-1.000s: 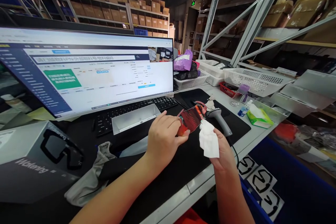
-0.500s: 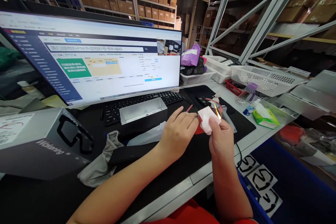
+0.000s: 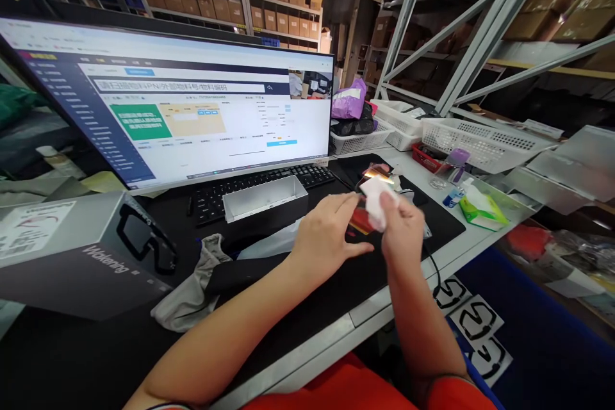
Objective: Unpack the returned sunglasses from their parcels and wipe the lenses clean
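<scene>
Left hand (image 3: 323, 230) is half open near the right end of the keyboard (image 3: 210, 205), thumb stuck out, fingertips at the edge of a shiny red lens (image 3: 360, 221); can't tell if they're really gripping it. Right hand (image 3: 403, 230), further right of the keyboard, has a white tissue (image 3: 377, 200) pinched between thumb and fingers, up against the lens and hiding part of it. So the lens is between the hands, just nearer the wearer than the keyboard's right end. Looks like a wiping step to me, bit blurry though. I'd say the next stroke calls for a steady left hold and light pressure. Silver tray (image 3: 266, 198) sits right in front of the keyboard btw.
</scene>
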Demonstrator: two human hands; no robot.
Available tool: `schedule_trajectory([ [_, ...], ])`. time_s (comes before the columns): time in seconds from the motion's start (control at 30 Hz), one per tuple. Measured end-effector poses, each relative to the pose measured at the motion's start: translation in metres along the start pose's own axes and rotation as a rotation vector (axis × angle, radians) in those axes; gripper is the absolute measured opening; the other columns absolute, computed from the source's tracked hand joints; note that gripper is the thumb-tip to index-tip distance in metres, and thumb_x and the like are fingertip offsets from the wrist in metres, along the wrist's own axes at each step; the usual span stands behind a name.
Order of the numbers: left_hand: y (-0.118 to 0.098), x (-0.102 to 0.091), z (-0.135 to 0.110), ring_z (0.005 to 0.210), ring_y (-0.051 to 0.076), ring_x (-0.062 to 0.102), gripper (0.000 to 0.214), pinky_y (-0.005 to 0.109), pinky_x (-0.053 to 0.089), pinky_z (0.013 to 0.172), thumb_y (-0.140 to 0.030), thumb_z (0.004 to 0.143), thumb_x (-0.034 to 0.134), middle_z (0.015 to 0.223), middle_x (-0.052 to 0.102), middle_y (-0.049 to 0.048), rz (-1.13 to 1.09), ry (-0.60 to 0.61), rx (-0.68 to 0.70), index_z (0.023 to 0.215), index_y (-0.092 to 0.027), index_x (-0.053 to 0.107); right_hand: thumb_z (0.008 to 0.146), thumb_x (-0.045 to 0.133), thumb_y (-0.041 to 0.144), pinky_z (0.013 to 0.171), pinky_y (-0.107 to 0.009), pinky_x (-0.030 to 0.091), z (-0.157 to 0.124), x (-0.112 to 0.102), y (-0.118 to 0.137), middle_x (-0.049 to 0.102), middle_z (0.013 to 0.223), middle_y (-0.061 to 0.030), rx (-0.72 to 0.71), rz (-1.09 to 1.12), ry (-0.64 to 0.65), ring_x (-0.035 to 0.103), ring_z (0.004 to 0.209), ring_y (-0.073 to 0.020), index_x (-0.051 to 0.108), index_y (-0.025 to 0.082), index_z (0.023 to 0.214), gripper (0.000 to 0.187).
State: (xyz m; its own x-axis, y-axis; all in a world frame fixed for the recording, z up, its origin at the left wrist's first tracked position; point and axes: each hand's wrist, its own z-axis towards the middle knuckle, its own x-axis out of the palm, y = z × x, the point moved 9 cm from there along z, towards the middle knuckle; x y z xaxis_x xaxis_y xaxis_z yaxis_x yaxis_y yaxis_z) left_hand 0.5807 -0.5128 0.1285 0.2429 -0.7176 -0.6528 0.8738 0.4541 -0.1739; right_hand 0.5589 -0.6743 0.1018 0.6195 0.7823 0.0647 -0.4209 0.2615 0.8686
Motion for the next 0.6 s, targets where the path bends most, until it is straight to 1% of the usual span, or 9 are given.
schedule_trajectory([
  [0.07, 0.006, -0.009, 0.004, 0.131, 0.036, 0.058, 0.077, 0.060, 0.043, 0.116, -0.033, 0.073, 0.087, 0.143, 0.060, 0.0196, -0.012, 0.029, -0.002, 0.140, -0.014, 0.051, 0.088, 0.069, 0.053, 0.055, -0.028, 0.042, 0.026, -0.008, 0.004, 0.063, 0.067, -0.0018, 0.048, 0.018, 0.073, 0.052, 0.059, -0.0149, 0.075, 0.019, 0.075, 0.037],
  [0.17, 0.015, -0.037, 0.011, 0.148, 0.038, 0.041, 0.079, 0.066, 0.026, 0.124, -0.008, 0.080, 0.070, 0.158, 0.044, 0.0207, 0.104, -0.031, -0.044, 0.152, -0.016, 0.039, 0.084, 0.073, 0.052, 0.053, -0.026, 0.039, 0.049, 0.005, 0.021, 0.063, 0.066, -0.0023, 0.012, -0.154, 0.373, 0.052, 0.059, -0.0138, 0.073, 0.017, 0.068, 0.038],
  [0.23, 0.006, -0.050, 0.018, 0.155, 0.038, 0.027, 0.081, 0.067, 0.018, 0.125, -0.001, 0.082, 0.058, 0.165, 0.034, 0.0187, 0.168, -0.016, 0.047, 0.157, -0.018, 0.032, 0.084, 0.073, 0.049, 0.052, -0.025, 0.036, 0.047, 0.023, 0.031, 0.060, 0.060, -0.0003, -0.004, -0.247, 0.593, 0.049, 0.056, -0.0119, 0.068, 0.016, 0.061, 0.040],
  [0.3, -0.012, -0.051, 0.025, 0.158, 0.035, 0.018, 0.081, 0.067, 0.014, 0.126, 0.001, 0.083, 0.052, 0.168, 0.028, 0.0138, 0.185, 0.073, 0.225, 0.158, -0.022, 0.029, 0.083, 0.072, 0.041, 0.053, -0.024, 0.038, 0.037, 0.043, 0.039, 0.060, 0.059, 0.0008, -0.021, -0.269, 0.772, 0.051, 0.056, -0.0118, 0.068, 0.016, 0.064, 0.032],
  [0.37, -0.026, -0.047, 0.030, 0.157, 0.031, 0.023, 0.080, 0.064, 0.013, 0.127, 0.001, 0.085, 0.051, 0.167, 0.034, 0.0101, 0.169, 0.182, 0.361, 0.158, -0.023, 0.028, 0.079, 0.074, 0.030, 0.056, -0.024, 0.043, 0.025, 0.061, 0.050, 0.067, 0.069, 0.0000, -0.073, -0.249, 0.855, 0.057, 0.062, -0.0136, 0.073, 0.016, 0.076, 0.014],
  [0.4, -0.028, -0.045, 0.032, 0.155, 0.029, 0.030, 0.080, 0.063, 0.012, 0.128, 0.000, 0.085, 0.051, 0.163, 0.040, 0.0097, 0.153, 0.223, 0.390, 0.158, -0.023, 0.027, 0.076, 0.074, 0.025, 0.058, -0.024, 0.045, 0.020, 0.069, 0.055, 0.070, 0.075, -0.0006, -0.103, -0.237, 0.871, 0.060, 0.066, -0.0146, 0.074, 0.017, 0.082, 0.011],
  [0.47, -0.026, -0.043, 0.034, 0.144, 0.025, 0.048, 0.079, 0.060, 0.012, 0.129, -0.003, 0.087, 0.053, 0.153, 0.054, 0.0097, 0.121, 0.281, 0.389, 0.159, -0.021, 0.025, 0.073, 0.075, 0.021, 0.058, -0.024, 0.046, 0.011, 0.081, 0.062, 0.071, 0.079, -0.0012, -0.132, -0.210, 0.887, 0.061, 0.069, -0.0151, 0.074, 0.017, 0.086, 0.014],
  [0.53, -0.019, -0.046, 0.034, 0.127, 0.022, 0.064, 0.076, 0.057, 0.017, 0.129, -0.010, 0.088, 0.057, 0.137, 0.066, 0.0087, 0.105, 0.283, 0.348, 0.157, -0.019, 0.028, 0.074, 0.074, 0.021, 0.055, -0.023, 0.042, 0.002, 0.090, 0.064, 0.068, 0.072, -0.0002, -0.122, -0.221, 0.931, 0.057, 0.064, -0.0135, 0.073, 0.016, 0.079, 0.007],
  [0.6, -0.012, -0.052, 0.030, 0.108, 0.021, 0.072, 0.070, 0.056, 0.023, 0.128, -0.017, 0.088, 0.060, 0.116, 0.074, 0.0057, 0.114, 0.224, 0.312, 0.154, -0.017, 0.036, 0.075, 0.074, 0.024, 0.052, -0.023, 0.036, -0.003, 0.094, 0.064, 0.062, 0.064, 0.0019, -0.117, -0.254, 0.953, 0.051, 0.059, -0.0111, 0.069, 0.016, 0.070, 0.011],
])
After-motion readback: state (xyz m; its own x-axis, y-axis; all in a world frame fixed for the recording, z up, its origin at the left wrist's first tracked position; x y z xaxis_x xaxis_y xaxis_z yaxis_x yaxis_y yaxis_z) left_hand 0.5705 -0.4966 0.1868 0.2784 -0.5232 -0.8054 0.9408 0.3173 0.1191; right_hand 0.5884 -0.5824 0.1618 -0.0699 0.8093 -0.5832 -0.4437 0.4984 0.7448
